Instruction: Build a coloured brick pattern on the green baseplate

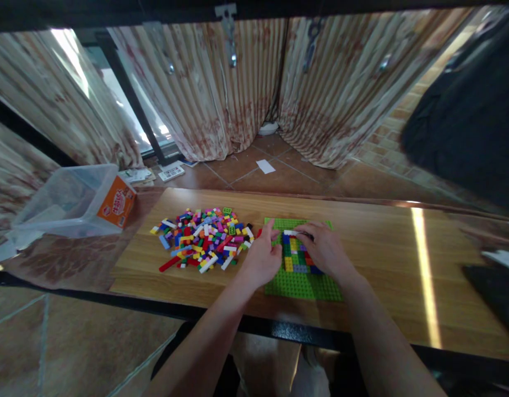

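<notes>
A green baseplate point(279, 285) lies on the wooden table and carries a patch of blue, yellow, red, green and grey bricks point(299, 268). My right hand point(325, 248) reaches over the right part of this patch and hides some of it. Its fingertips are drawn together at the right end of a white brick point(290, 232) on the patch's far edge. To the left, my left hand point(263, 258) rests at the baseplate's left edge, with its index finger stretched forward and its thumb apart. I see nothing held in it.
A heap of loose mixed bricks point(207, 238) spreads over the table point(386, 264) left of the baseplate. Beyond the table's left end stands a clear plastic bin point(68, 201) with an orange label. Dark metal bars run along the front edge and overhead.
</notes>
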A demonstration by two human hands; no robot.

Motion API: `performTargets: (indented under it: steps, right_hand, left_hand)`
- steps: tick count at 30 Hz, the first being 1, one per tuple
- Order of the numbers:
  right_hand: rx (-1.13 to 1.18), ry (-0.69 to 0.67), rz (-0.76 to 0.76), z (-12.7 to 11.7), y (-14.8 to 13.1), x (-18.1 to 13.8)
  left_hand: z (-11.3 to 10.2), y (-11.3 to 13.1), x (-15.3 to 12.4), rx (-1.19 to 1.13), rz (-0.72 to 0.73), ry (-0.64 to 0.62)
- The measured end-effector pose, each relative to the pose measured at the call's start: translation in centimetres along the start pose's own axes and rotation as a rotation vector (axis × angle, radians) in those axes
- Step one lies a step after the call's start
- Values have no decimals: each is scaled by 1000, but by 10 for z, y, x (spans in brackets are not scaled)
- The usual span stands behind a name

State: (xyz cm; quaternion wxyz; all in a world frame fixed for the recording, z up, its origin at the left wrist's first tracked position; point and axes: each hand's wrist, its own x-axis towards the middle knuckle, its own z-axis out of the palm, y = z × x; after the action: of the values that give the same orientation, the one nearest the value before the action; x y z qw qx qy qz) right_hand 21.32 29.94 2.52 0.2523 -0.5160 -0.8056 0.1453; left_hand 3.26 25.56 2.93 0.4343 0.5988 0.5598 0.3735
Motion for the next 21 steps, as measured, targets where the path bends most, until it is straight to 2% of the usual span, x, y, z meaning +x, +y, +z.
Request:
performTargets:
  steps: [9,21]
  right_hand:
    - [-6,-18,-29,-2,1,3]
    - [36,-8,-15,1,3,3]
  left_hand:
    - [8,5,-2,92,59,-29]
    - [12,8,-1,181,76,30]
